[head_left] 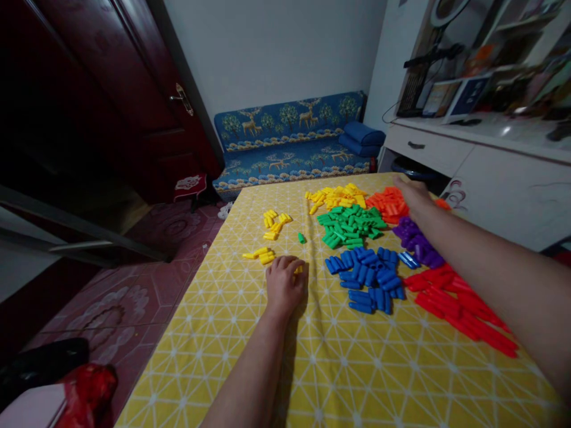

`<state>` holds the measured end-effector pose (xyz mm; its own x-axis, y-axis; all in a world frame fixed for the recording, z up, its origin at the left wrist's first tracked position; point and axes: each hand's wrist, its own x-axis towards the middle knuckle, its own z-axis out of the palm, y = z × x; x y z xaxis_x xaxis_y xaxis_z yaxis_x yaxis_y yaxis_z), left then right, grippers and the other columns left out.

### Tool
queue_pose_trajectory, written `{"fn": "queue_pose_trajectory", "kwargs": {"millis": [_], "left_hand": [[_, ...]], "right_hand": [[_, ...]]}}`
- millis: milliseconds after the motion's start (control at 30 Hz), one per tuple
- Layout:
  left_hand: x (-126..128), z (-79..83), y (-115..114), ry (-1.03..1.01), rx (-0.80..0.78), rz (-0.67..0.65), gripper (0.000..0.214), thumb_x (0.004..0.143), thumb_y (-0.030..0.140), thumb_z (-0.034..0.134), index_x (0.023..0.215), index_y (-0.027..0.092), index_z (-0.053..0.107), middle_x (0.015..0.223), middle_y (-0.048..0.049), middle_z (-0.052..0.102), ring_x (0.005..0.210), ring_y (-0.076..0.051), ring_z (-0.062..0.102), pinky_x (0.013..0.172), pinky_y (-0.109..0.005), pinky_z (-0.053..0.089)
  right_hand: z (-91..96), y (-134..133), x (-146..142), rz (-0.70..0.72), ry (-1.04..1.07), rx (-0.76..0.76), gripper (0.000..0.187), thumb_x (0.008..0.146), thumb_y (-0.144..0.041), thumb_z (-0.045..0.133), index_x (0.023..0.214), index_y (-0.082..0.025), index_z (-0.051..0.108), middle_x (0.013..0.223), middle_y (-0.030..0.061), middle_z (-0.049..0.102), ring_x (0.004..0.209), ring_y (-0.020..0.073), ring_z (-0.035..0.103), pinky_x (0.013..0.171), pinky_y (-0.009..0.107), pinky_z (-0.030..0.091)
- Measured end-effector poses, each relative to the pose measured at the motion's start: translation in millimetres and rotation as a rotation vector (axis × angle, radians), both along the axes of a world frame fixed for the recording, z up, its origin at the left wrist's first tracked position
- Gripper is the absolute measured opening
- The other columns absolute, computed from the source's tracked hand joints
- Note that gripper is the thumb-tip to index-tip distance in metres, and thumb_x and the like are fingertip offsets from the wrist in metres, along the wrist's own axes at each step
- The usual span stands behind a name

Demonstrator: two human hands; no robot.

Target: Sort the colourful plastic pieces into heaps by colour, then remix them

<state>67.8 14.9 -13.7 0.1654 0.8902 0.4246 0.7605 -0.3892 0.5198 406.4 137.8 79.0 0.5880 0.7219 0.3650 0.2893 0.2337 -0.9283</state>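
My left hand [286,282] rests on the yellow cloth with its fingers curled round a small yellow plastic piece [298,269], partly hidden under them. Just beyond it lie a few yellow tube-shaped pieces [266,256], a further yellow cluster [276,224] and one green piece [301,238]. My right hand [413,195] reaches across to the far right, beside the pile of orange pieces [388,204]. Its fingers are mostly hidden and blurred, so what it holds, if anything, does not show.
Sorted piles of yellow [339,197], green [350,224], blue [368,273], purple [418,242] and red pieces [459,303] cover the table's right half. Behind stands a blue patterned sofa [285,142]; a white cabinet [508,172] is on the right, a dark red door [134,89] on the left.
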Motion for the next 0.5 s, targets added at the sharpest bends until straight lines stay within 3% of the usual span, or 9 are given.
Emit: {"fn": "queue_pose_trajectory", "kwargs": {"millis": [100, 200, 300, 400, 500], "left_hand": [[-0.1, 0.1, 0.0, -0.004, 0.001, 0.005, 0.019, 0.082, 0.025, 0.064, 0.099, 0.028, 0.072, 0.107, -0.0064, 0.07, 0.103, -0.027, 0.056, 0.084, -0.041, 0.038], [-1.4, 3.7, -1.7, -0.009, -0.005, 0.013, 0.02, 0.079, 0.032, 0.068, 0.099, 0.027, 0.073, 0.103, -0.0071, 0.07, 0.099, -0.028, 0.057, 0.083, -0.04, 0.04], [-2.9, 7.7, -4.2, -0.025, -0.014, 0.031, 0.022, 0.08, 0.035, 0.067, 0.099, 0.025, 0.073, 0.097, -0.0082, 0.07, 0.093, -0.027, 0.059, 0.08, -0.038, 0.043], [-3.9, 9.0, -5.7, -0.088, -0.012, 0.066, 0.023, 0.081, 0.036, 0.065, 0.099, 0.025, 0.072, 0.094, -0.0083, 0.071, 0.091, -0.026, 0.062, 0.078, -0.036, 0.046], [-3.7, 8.0, -5.3, -0.265, -0.034, 0.098, 0.024, 0.084, 0.041, 0.062, 0.097, 0.025, 0.073, 0.091, -0.0073, 0.073, 0.083, -0.024, 0.065, 0.075, -0.034, 0.047]], "right_hand": [[-7.1, -20.6, -51.2, 0.044, 0.073, -0.061, 0.035, 0.072, -0.044, 0.073, 0.092, -0.017, 0.061, 0.105, 0.0137, 0.066, 0.105, 0.0266, 0.063, 0.083, 0.039, 0.05], [-27.2, -72.4, -123.0, 0.378, 0.235, -0.057, 0.043, 0.074, -0.05, 0.07, 0.104, -0.021, 0.061, 0.11, 0.0098, 0.067, 0.095, 0.0234, 0.067, 0.07, 0.034, 0.054], [-53.6, -129.5, -183.9, 0.569, 0.252, -0.099, 0.04, 0.076, -0.043, 0.07, 0.11, -0.023, 0.061, 0.117, 0.0095, 0.065, 0.096, 0.0232, 0.066, 0.07, 0.033, 0.055], [-76.0, -161.8, -216.2, 0.506, 0.153, -0.124, 0.038, 0.078, -0.028, 0.065, 0.116, -0.025, 0.059, 0.12, 0.009, 0.064, 0.104, 0.0235, 0.064, 0.077, 0.034, 0.056], [-87.8, -168.6, -225.9, 0.389, 0.006, -0.103, 0.05, 0.073, -0.015, 0.057, 0.122, -0.024, 0.059, 0.126, 0.0098, 0.062, 0.115, 0.0254, 0.059, 0.083, 0.038, 0.056]]}}
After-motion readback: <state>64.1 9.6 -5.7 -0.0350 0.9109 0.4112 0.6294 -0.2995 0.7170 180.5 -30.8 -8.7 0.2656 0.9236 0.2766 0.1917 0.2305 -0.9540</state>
